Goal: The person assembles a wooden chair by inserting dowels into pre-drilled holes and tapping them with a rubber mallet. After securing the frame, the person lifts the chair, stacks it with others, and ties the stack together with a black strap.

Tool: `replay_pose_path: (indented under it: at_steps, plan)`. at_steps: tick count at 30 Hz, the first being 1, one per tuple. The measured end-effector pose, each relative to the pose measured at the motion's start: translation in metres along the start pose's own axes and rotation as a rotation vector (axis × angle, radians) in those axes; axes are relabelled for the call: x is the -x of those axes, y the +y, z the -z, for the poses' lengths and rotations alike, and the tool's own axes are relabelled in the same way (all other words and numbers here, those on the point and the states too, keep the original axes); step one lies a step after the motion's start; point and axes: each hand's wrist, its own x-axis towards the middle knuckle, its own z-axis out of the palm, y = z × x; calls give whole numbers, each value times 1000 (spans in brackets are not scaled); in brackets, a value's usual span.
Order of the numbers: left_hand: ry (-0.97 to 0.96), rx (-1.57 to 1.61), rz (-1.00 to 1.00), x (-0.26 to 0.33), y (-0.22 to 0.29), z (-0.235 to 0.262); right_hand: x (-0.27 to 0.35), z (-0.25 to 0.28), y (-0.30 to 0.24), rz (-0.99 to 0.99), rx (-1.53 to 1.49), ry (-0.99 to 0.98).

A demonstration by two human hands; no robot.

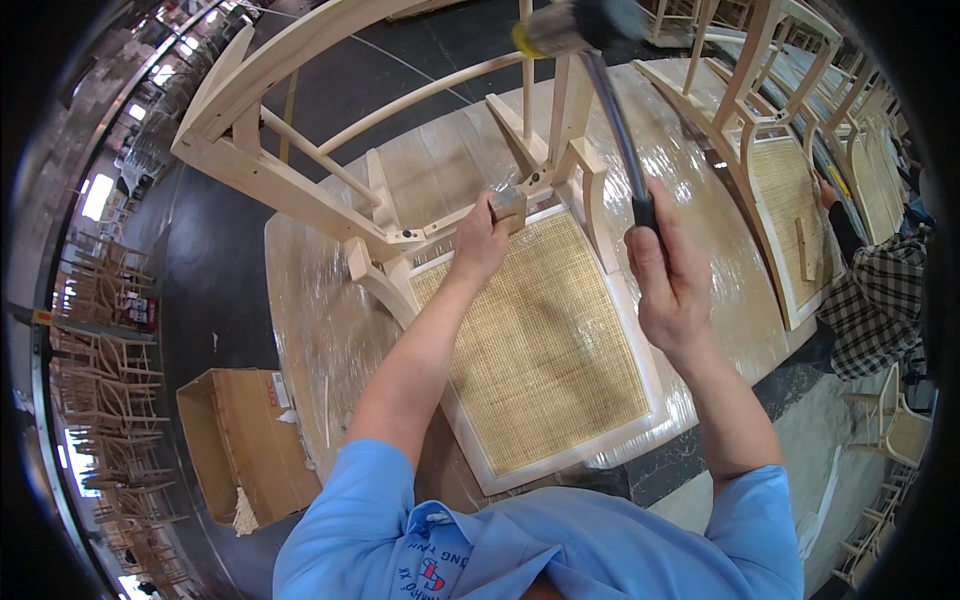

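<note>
An unfinished wooden chair (pixel 225 160) lies on its back in front of me, its woven cane panel (pixel 545 340) facing up and its legs and rungs rising at the far side. My left hand (pixel 482 242) grips a small wood block (pixel 509 208) against the rail at the top edge of the panel, near the right corner joint. In my right hand (pixel 675 275) is a mallet (pixel 622 135), held by its black grip. Its head, with one yellow end and one black end, is raised beyond the block and blurred by motion.
Beneath the chair is a worktable (pixel 330 290) covered in clear film. An open cardboard box (pixel 255 440) stands at the near left. Another cane chair (pixel 775 200) lies to the right, beside a person in a checked shirt (pixel 880 300). Stacked chair frames (pixel 110 370) line the left side.
</note>
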Motion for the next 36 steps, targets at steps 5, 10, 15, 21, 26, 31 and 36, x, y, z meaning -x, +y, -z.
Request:
replay_pose_path:
  at_steps: [5,10,15,21,26,31,36]
  plan:
    - [19,124,-65,-8,6,-16,10,-1,54,-116,210,-238]
    - [12,-4,-49,-9,11,-18,-7,14,4,-6,46,35]
    - [17,27,-120,-17,25,-37,3,14,58,-62,295,-178]
    - [-25,14,-66,-24,39,-46,-8,28,25,8,69,92]
    - [-46,81,-79,-31,51,-56,-4,34,69,-217,280,-205]
    - [-31,40,-91,-36,48,-65,-6,35,46,-49,76,67]
    - [21,6,-175,-46,45,-78,-6,39,79,-147,270,-137]
